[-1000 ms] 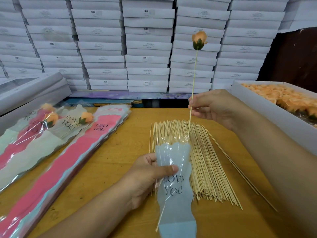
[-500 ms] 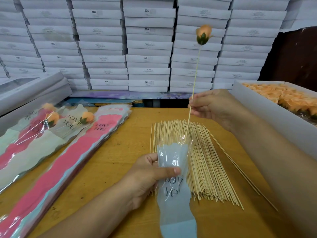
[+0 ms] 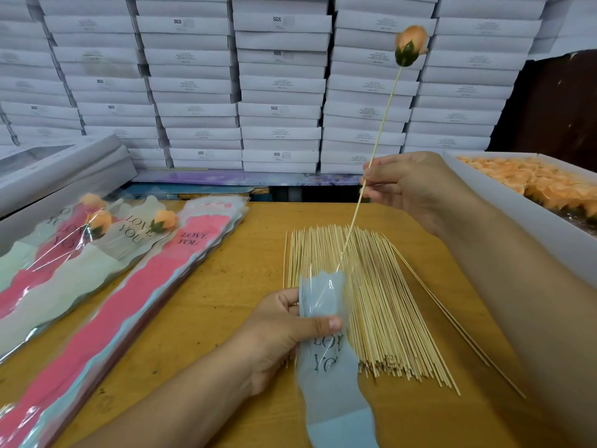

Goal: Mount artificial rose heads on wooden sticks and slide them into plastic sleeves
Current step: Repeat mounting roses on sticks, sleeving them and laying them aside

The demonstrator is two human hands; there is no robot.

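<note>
My left hand [image 3: 274, 331] grips a pale blue plastic sleeve [image 3: 329, 376] printed "LOVE YOU", thumb across its front. My right hand [image 3: 410, 185] pinches a thin wooden stick [image 3: 379, 134] that carries an orange rose head [image 3: 411, 45] with green sepals at its top. The stick slants down to the left and its lower end sits at the sleeve's clear open mouth. A spread pile of bare wooden sticks [image 3: 387, 302] lies on the wooden table [image 3: 226, 286] behind the sleeve.
A stack of pink and blue empty sleeves [image 3: 135, 302] lies at left, with finished sleeved roses [image 3: 97, 234] beside it. A white box of orange rose heads [image 3: 529, 179] stands at right. Stacked white boxes [image 3: 277, 85] fill the back.
The rose on its stick has risen and tilted to the right, so less of the stick is inside the sleeve. My left hand keeps its hold on the sleeve.
</note>
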